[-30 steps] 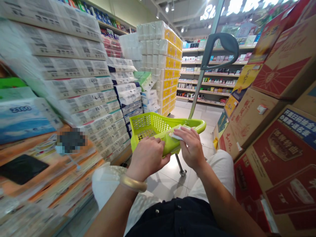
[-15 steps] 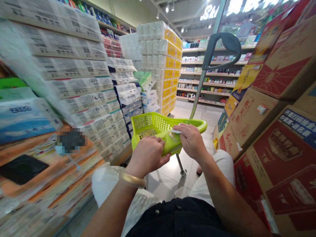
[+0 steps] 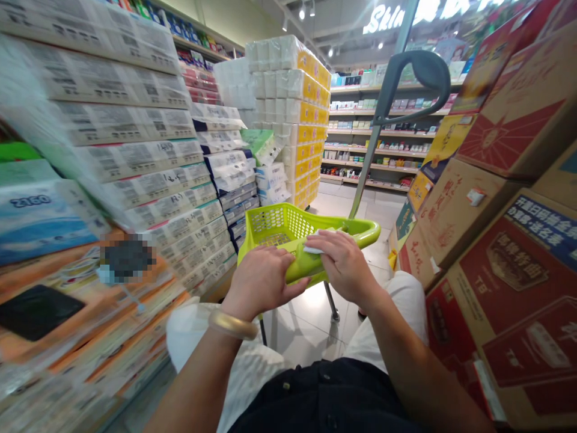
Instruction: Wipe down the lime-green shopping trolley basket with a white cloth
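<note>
A lime-green perforated shopping basket (image 3: 306,264) is in front of my knees, on a frame with thin metal legs. My left hand (image 3: 264,276) is closed around its near rim, with the thumb low on the outer side. Against the top of the same rim, to the right, my right hand (image 3: 347,264) presses a folded white wipe (image 3: 312,249). Most of the wipe is hidden under the fingers. A metal pole (image 3: 367,165) with a grey loop handle (image 3: 383,90) rises beyond the basket's right end.
Wrapped tissue packs (image 3: 180,174) are stacked high on the left. Red and brown cartons (image 3: 509,288) stand close on my right. A dark phone (image 3: 40,310) lies on orange packs at the left. Stocked shelves (image 3: 360,129) stand beyond the tiled floor.
My right hand has slid left along the rim with the wipe, closer to my left hand. The left hand stays on the basket, which sits at a slightly different angle.
</note>
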A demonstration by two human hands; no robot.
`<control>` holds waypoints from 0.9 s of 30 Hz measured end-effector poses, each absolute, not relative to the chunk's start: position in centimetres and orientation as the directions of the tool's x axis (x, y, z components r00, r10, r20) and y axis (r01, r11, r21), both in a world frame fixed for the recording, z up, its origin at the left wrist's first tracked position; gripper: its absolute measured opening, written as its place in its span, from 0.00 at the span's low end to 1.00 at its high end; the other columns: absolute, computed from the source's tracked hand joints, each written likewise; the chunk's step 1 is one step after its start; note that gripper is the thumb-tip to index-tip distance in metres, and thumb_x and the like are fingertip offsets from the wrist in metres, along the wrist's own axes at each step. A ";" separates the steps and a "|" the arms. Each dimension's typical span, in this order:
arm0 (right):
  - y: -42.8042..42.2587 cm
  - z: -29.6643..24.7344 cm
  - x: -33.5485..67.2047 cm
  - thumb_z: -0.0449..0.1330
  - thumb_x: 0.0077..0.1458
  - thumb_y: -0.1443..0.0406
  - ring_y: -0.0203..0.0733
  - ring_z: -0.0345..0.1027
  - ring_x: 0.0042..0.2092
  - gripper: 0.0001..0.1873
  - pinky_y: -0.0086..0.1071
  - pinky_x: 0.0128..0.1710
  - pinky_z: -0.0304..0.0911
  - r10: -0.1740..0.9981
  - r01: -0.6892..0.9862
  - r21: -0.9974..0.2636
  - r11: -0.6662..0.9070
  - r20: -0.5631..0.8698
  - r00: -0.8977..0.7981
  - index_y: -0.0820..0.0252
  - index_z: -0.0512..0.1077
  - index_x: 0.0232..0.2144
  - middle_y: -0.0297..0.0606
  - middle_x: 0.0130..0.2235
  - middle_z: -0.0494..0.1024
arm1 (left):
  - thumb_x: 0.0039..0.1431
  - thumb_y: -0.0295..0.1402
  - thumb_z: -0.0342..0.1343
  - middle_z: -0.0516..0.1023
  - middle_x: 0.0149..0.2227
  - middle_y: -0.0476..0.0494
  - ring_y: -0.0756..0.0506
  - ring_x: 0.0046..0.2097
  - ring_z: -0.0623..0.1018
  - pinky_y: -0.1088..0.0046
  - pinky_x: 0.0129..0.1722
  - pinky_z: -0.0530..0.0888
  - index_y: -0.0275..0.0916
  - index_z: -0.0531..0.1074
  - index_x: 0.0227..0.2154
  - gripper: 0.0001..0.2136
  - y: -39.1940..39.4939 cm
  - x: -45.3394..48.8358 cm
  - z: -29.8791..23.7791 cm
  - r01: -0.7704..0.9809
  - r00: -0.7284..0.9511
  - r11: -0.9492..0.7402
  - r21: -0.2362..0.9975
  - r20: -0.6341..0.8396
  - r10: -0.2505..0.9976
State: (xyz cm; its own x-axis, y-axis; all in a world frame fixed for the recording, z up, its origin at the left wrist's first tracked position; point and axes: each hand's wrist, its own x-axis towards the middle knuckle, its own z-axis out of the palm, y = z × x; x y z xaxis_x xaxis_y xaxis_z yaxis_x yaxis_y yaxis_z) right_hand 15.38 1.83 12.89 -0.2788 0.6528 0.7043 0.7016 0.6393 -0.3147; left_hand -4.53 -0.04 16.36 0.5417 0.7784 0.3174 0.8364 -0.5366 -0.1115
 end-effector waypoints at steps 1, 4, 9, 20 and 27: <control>1.5 12.8 15.3 0.51 0.57 0.74 0.45 0.69 0.56 0.20 0.47 0.61 0.57 0.642 0.686 -0.310 0.659 0.706 -0.298 0.51 0.76 0.45 0.33 0.51 0.80 | 0.59 0.53 0.49 0.80 0.33 0.40 0.40 0.37 0.79 0.64 0.37 0.71 0.39 0.75 0.31 0.21 0.0 -4.5 16.4 0.838 0.538 -0.536 -0.101 0.315 0.782; 1.4 12.4 16.0 0.50 0.58 0.73 0.45 0.69 0.57 0.20 0.47 0.61 0.57 0.646 0.693 -0.342 0.634 0.727 -0.232 0.51 0.76 0.46 0.34 0.50 0.80 | 0.60 0.53 0.47 0.80 0.32 0.40 0.41 0.35 0.79 0.66 0.34 0.69 0.39 0.75 0.29 0.23 0.0 -4.6 16.7 0.845 0.526 -0.529 -0.074 0.294 0.798; 1.4 11.3 17.1 0.50 0.58 0.72 0.47 0.68 0.58 0.20 0.50 0.60 0.56 0.640 0.738 -0.404 0.541 0.767 -0.049 0.52 0.76 0.45 0.35 0.50 0.80 | 0.60 0.52 0.48 0.80 0.32 0.40 0.43 0.34 0.78 0.67 0.34 0.69 0.38 0.75 0.28 0.22 0.2 -5.3 16.7 0.814 0.563 -0.578 -0.056 0.319 0.762; 1.2 9.5 18.1 0.49 0.60 0.71 0.48 0.67 0.59 0.19 0.52 0.62 0.52 0.575 0.753 -0.427 0.501 0.814 0.079 0.52 0.76 0.46 0.36 0.50 0.80 | 0.61 0.48 0.51 0.81 0.33 0.42 0.44 0.38 0.79 0.69 0.39 0.70 0.40 0.77 0.29 0.18 0.7 -7.5 16.8 0.773 0.610 -0.631 -0.065 0.351 0.711; 0.8 9.4 17.0 0.49 0.60 0.71 0.45 0.66 0.59 0.20 0.50 0.64 0.48 0.571 0.749 -0.378 0.544 0.821 0.000 0.51 0.75 0.47 0.34 0.52 0.79 | 0.61 0.49 0.50 0.81 0.32 0.42 0.45 0.37 0.78 0.70 0.38 0.70 0.40 0.78 0.30 0.19 1.2 -8.6 17.1 0.739 0.639 -0.673 -0.024 0.340 0.690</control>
